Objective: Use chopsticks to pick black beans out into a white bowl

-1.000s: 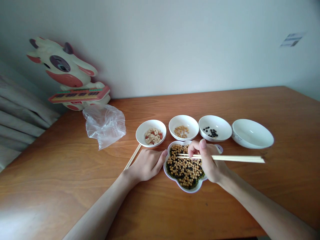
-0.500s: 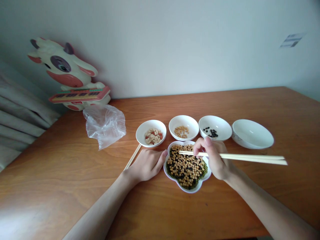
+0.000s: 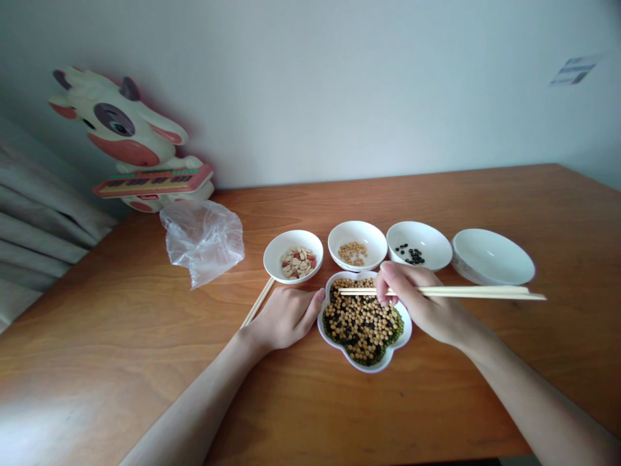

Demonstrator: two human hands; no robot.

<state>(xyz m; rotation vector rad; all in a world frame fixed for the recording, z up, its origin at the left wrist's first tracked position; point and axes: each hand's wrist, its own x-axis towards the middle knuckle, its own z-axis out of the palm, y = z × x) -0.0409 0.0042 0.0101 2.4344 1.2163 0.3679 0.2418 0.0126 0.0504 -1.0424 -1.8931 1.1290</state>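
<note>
right hand (image 3: 420, 298) pinches chopsticks (image 3: 478, 293) over the dish (image 3: 387, 360); left hand (image 3: 286, 317), fingers curled together, touches the dish, which sits on the table (image 3: 369, 417) at that hand's three o'clock.

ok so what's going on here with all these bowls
A person's right hand holds a pair of chopsticks, tips over or among the beans in a flower-shaped dish. The left hand rests on the table, its fingertips at the dish's rim. Behind, three white bowls hold pale and reddish pieces, yellow beans and black beans; a fourth bowl stands at the right.
</note>
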